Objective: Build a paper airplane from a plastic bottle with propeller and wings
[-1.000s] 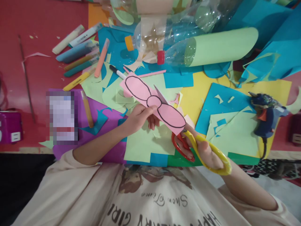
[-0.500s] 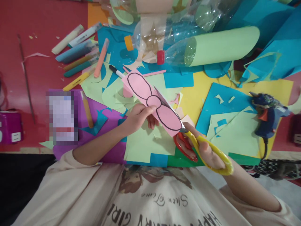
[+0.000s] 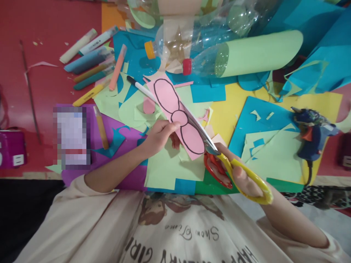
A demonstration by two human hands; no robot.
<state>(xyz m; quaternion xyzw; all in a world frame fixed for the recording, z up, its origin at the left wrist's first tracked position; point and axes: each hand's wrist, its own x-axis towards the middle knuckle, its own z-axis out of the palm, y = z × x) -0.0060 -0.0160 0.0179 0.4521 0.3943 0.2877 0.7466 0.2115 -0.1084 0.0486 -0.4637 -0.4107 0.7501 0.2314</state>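
Pink paper (image 3: 179, 117) swung toward 11 o'clock | left grip (image 3: 159, 135) pinches it | right grip (image 3: 242, 177) holds scissors (image 3: 222, 159) | blade lines its 2-o'clock edge

shirt (image 3: 109, 226), lower frame: cream cloth with short, loose sleeves (image 3: 76, 191); at lower centre, a brown-toned printed figure (image 3: 152, 211) above inverted dark script (image 3: 192, 232); larger block lettering (image 3: 142, 250) along the bottom edge.

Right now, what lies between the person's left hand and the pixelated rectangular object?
Purple paper bearing a slim orange-brown marker and blue paper scraps, in the head view.
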